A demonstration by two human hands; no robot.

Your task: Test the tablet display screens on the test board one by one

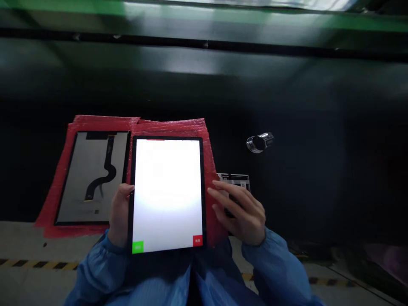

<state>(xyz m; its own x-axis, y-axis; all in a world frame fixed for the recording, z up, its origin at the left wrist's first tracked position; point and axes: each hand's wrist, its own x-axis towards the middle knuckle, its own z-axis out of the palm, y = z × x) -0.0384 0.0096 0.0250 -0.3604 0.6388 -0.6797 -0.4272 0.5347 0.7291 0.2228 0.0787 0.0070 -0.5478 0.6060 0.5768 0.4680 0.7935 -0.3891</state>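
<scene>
A lit tablet screen (167,193), glowing white with a green button at its lower left and a red one at its lower right, is upright in front of me. My left hand (120,214) grips its left edge, thumb on the front bezel. Just off the screen's right edge is my right hand (242,210), fingers loosely spread and empty, hovering over a small black labelled module (235,180). Both arms wear blue sleeves.
A second panel (92,176) lies face down to the left, its black flex cable showing, on a stack of red bubble-wrap bags (197,127). A small shiny metal cylinder (259,142) lies on the dark work surface at right. Yellow-black floor tape runs below.
</scene>
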